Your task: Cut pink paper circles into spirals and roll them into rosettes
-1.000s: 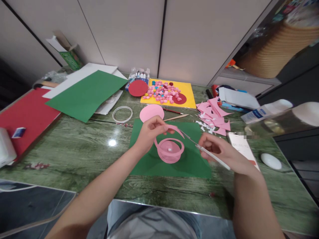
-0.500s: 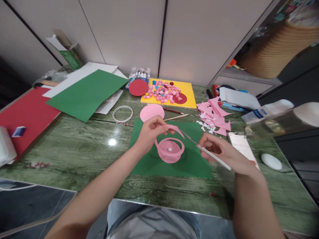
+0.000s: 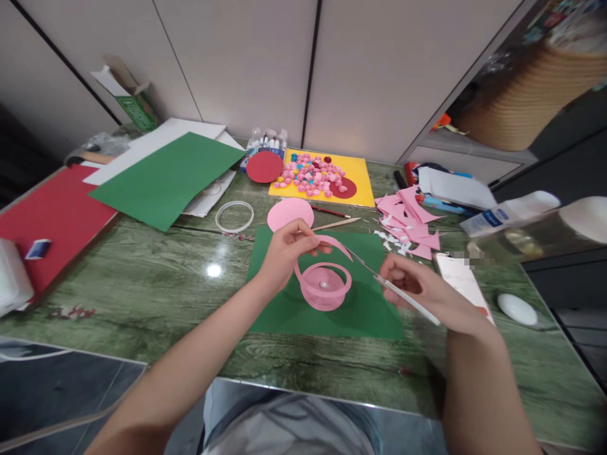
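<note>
My left hand (image 3: 289, 256) pinches a curling pink paper strip (image 3: 334, 242) between thumb and fingers, above a green paper sheet (image 3: 279, 316). The strip continues down into a coiled loop hanging below the hand, and a rounded pink, partly see-through shape (image 3: 323, 302) shows under the ring. My right hand (image 3: 412, 284) grips white-handled scissors (image 3: 410, 300), seen nearly edge-on. Their thin metal blades point up and left and meet the strip near its pointed end. Whether the blades are apart is too fine to make out.
Pink paper scraps (image 3: 408, 218) lie at the right, near a phone (image 3: 462, 284) and a white oval object (image 3: 518, 309). Behind are a pink disc (image 3: 290, 215), a pencil (image 3: 337, 224) and a yellow sheet (image 3: 360, 170) bearing small pink pieces. A tape roll (image 3: 234, 217) lies left.
The view has shifted very slightly. Both hands, the pink strip and the scissors hold almost the same positions.
</note>
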A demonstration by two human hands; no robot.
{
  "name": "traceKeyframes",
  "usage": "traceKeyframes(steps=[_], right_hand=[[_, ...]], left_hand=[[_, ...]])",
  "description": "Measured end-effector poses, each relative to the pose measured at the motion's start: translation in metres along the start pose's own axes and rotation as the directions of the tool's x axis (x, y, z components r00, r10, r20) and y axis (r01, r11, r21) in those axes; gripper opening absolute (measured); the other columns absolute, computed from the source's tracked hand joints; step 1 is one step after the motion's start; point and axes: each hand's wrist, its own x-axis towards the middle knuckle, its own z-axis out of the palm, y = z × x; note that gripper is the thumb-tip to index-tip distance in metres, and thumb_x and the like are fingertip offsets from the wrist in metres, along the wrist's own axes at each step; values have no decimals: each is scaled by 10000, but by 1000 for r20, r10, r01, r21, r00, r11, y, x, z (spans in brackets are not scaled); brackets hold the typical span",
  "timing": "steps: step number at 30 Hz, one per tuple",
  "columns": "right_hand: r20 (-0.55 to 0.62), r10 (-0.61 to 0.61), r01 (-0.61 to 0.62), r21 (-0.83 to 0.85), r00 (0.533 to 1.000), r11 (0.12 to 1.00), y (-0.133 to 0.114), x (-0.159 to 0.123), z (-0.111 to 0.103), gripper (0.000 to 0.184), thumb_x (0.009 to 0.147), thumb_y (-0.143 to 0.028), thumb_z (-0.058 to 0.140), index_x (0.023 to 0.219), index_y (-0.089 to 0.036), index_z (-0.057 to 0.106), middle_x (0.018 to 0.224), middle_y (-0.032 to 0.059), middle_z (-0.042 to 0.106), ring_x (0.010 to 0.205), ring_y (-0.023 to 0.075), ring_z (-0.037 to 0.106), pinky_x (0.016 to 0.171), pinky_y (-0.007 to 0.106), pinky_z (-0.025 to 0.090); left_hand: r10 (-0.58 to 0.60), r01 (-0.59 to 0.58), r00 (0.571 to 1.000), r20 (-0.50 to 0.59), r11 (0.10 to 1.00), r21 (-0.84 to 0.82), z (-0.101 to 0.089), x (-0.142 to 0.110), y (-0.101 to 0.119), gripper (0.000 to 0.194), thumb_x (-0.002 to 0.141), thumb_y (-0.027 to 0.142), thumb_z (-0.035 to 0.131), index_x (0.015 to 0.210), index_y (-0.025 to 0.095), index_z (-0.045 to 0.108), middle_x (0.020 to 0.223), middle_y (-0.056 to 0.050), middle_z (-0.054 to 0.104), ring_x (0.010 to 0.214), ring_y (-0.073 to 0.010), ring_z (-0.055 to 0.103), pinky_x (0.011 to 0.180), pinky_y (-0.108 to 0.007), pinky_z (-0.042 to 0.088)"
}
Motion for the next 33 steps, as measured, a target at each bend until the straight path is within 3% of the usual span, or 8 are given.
traceKeyframes(steps=[33], right_hand=[[19,-13,13,-29,1000,999,0,0,-2,272,792,-436,628,798,-215,470,643,-41,474,552,102,419,492,227,307]], left_hand=[[26,-26,1000,1,998,50,0,-1,0,155,734,206,641,655,159,516,642,-7,669,672,-145,679,610,-228,448]])
